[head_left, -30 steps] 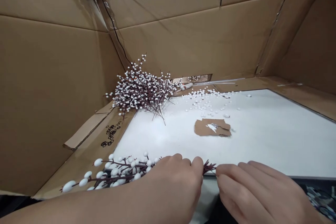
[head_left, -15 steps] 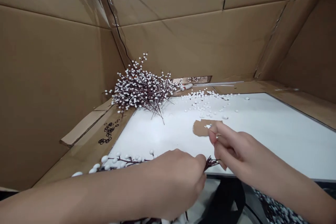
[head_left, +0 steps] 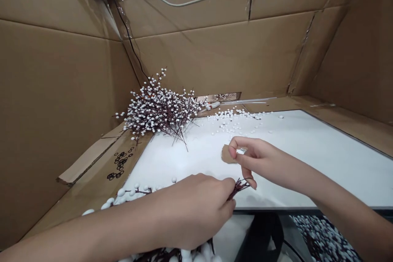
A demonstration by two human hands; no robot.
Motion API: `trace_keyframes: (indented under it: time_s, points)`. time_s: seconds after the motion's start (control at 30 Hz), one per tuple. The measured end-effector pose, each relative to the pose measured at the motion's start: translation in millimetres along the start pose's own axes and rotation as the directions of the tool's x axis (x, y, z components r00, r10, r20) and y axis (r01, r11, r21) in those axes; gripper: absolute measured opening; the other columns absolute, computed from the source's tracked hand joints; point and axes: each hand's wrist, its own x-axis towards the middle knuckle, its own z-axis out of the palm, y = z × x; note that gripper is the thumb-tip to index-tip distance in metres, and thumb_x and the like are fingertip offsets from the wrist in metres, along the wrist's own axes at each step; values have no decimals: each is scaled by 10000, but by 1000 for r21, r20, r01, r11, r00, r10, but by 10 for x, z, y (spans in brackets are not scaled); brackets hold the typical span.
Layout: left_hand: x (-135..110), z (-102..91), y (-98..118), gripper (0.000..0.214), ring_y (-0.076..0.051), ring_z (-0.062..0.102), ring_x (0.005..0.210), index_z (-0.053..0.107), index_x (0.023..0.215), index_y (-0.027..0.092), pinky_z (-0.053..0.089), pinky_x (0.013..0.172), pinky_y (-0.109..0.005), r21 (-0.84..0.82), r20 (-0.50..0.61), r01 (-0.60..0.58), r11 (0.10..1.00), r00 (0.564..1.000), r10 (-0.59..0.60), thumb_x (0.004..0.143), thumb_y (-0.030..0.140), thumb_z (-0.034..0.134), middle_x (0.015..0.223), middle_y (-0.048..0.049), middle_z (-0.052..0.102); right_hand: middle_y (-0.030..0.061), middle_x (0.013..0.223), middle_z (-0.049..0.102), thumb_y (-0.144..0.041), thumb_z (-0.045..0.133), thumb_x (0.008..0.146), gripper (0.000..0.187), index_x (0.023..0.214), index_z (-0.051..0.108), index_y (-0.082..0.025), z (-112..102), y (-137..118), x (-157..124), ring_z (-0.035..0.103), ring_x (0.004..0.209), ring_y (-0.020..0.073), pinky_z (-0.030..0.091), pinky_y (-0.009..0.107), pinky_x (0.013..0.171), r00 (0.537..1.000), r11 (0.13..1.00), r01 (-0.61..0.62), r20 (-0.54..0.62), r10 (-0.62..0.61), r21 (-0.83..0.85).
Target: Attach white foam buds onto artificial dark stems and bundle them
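Observation:
My left hand point(head_left: 202, 204) is closed around a bundle of artificial berry stems point(head_left: 236, 190). Their dark cut ends stick out past my thumb to the right. White-berried tips point(head_left: 135, 190) of stems show beyond my left wrist; below the hand, more berries point(head_left: 184, 255) hang at the table edge. My right hand point(head_left: 253, 157) is just right of the stem ends, its fingers curled. A thin dark elastic band point(head_left: 245, 179) runs from the stems to a lower fingertip of that hand, seemingly hooked on it. The upper fingers are bent over a piece of cardboard point(head_left: 226, 155), apparently above it.
A big heap of white-berry branches point(head_left: 159, 110) lies at the back left. Loose white berries point(head_left: 230, 114) are scattered along the back of the white board point(head_left: 322, 163). Small black rings point(head_left: 118, 166) lie on the left cardboard. Behind the board is a white-handled tool point(head_left: 213, 105). Cardboard walls point(head_left: 199, 57) enclose the space.
The view has shifted a little. My right hand has moved up and left over the cardboard piece, its fingers more spread, and a thin band now shows at the stem ends. My left hand keeps its grip.

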Motion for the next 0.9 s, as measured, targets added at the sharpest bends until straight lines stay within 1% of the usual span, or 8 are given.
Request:
trace_keyframes:
  time_s: [0.13, 0.2, 0.3, 0.47, 0.57, 0.77, 0.83, 0.9]
  points:
    - [19, -4, 0, 276, -142, 467, 518, 449, 771, 227, 264, 435, -248, 11, -31, -8, 1000, 999, 8, 860, 335, 212, 611, 9, 517, -75, 456, 494, -188, 346, 814, 124, 808, 468, -210, -14, -66, 11, 519, 439, 111, 390, 236, 526, 998, 1000, -28, -49, 27, 0]
    - [30, 6, -2, 272, -147, 473, 526, 455, 785, 229, 264, 443, -255, 34, -52, -17, 999, 998, 19, 861, 329, 214, 627, 4, 532, -70, 442, 502, -193, 342, 817, 141, 842, 480, -206, -15, -63, 35, 517, 432, 115, 384, 233, 506, 998, 999, -38, -58, 37, -11]
    - [37, 27, 2, 290, -161, 485, 546, 461, 772, 232, 266, 462, -265, 71, -68, 12, 997, 998, -7, 865, 326, 203, 639, -5, 549, -55, 438, 528, -188, 334, 817, 183, 899, 496, -206, -16, -24, 84, 528, 451, 127, 367, 224, 469, 997, 998, -39, -70, 36, -43]
    - [14, 38, -14, 290, -150, 485, 549, 474, 810, 237, 295, 473, -253, -26, -56, 57, 998, 997, -58, 869, 333, 207, 657, -1, 554, -48, 447, 547, -187, 326, 819, 206, 916, 507, -213, -12, -3, 97, 549, 489, 137, 359, 218, 457, 996, 996, -25, -86, 18, -81]
    - [-6, 29, -33, 289, -147, 492, 562, 457, 775, 235, 309, 485, -247, -57, -66, 67, 996, 995, -71, 872, 335, 204, 663, 4, 550, -62, 418, 532, -186, 310, 826, 198, 907, 487, -223, 3, -24, 60, 539, 484, 138, 342, 214, 456, 994, 997, -18, -110, 9, -81]
    - [-6, -1, -31, 275, -154, 524, 586, 447, 778, 216, 326, 504, -251, -33, -45, 42, 999, 998, -43, 870, 334, 216, 695, -14, 573, -74, 455, 555, -165, 324, 809, 144, 839, 444, -239, 58, -76, -54, 517, 443, 121, 318, 201, 428, 968, 995, -30, -251, 6, -92]
    - [1, -5, -35, 268, -153, 522, 565, 447, 798, 218, 330, 496, -249, -29, -46, 30, 999, 998, -32, 870, 326, 212, 679, -11, 572, -76, 461, 564, -171, 325, 817, 133, 821, 435, -246, 85, -103, -114, 491, 406, 113, 299, 189, 391, 950, 987, -44, -312, -6, -153]
    - [10, 0, -40, 264, -152, 515, 538, 451, 815, 219, 326, 476, -245, -27, -41, 22, 999, 999, -23, 869, 316, 211, 661, -10, 571, -68, 483, 578, -178, 332, 822, 121, 803, 432, -244, 121, -129, -171, 468, 374, 105, 288, 187, 369, 923, 966, -52, -381, -50, -253]
